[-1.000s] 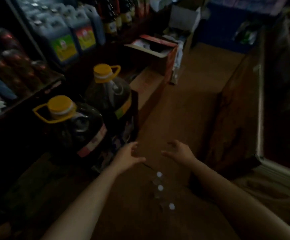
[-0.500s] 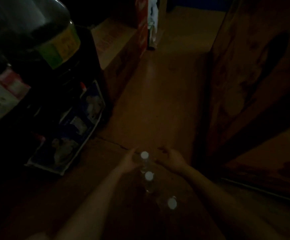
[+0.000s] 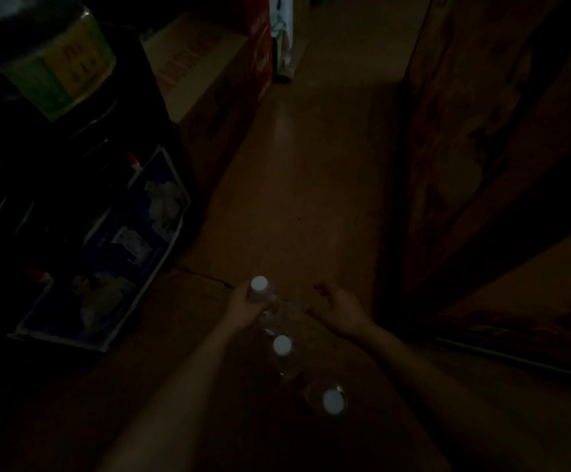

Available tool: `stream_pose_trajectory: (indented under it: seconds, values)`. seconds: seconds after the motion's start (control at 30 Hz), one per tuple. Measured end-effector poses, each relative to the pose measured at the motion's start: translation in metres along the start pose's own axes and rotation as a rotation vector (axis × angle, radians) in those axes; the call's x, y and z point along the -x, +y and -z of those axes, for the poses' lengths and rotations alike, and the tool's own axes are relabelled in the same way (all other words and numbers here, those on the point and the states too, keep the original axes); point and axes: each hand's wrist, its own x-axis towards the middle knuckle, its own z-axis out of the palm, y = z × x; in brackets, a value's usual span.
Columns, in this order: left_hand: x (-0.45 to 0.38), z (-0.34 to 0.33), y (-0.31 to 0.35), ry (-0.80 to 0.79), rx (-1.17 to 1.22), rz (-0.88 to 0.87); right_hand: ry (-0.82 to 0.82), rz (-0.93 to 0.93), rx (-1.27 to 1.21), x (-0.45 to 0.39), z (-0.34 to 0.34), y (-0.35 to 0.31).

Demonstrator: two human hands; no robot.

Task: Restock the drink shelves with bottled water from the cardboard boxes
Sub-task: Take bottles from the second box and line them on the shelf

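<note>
- Since half a second ago, the left hand (image 3: 248, 306) has closed around the farthest clear plastic water bottle with a white cap (image 3: 259, 291), while the view came a little closer.
- At 9 o'clock of this hand, a blue-and-white printed carton (image 3: 114, 264) stands on the brown floor (image 3: 297, 172).
- At 6 o'clock of the held bottle stand a second white-capped bottle (image 3: 282, 345) and a third white-capped bottle (image 3: 332, 400).
- At 3 o'clock, the right hand (image 3: 343, 310) hovers with loosely curled fingers and holds nothing.

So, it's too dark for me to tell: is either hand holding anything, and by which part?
The left hand grips the farthest water bottle just below its white cap; the right hand holds nothing.
</note>
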Motion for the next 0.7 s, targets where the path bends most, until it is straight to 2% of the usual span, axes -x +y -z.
stream_pose_trajectory:
  seconds: [0.13,0.27,0.47,0.7]
  values:
    - [0.010,0.027,0.023,0.026,-0.015,-0.063,-0.001,0.021,0.051,0.008,0.007,-0.023]
    - [0.036,0.074,0.077,0.061,-0.033,-0.125,-0.014,0.075,0.059,0.030,0.024,-0.068]
    - [0.108,0.154,0.201,0.248,-0.095,-0.181,-0.063,0.166,0.020,0.094,0.073,-0.175]
    - [0.224,0.256,0.369,0.450,-0.189,-0.232,-0.031,0.327,-0.052,0.171,0.134,-0.335]
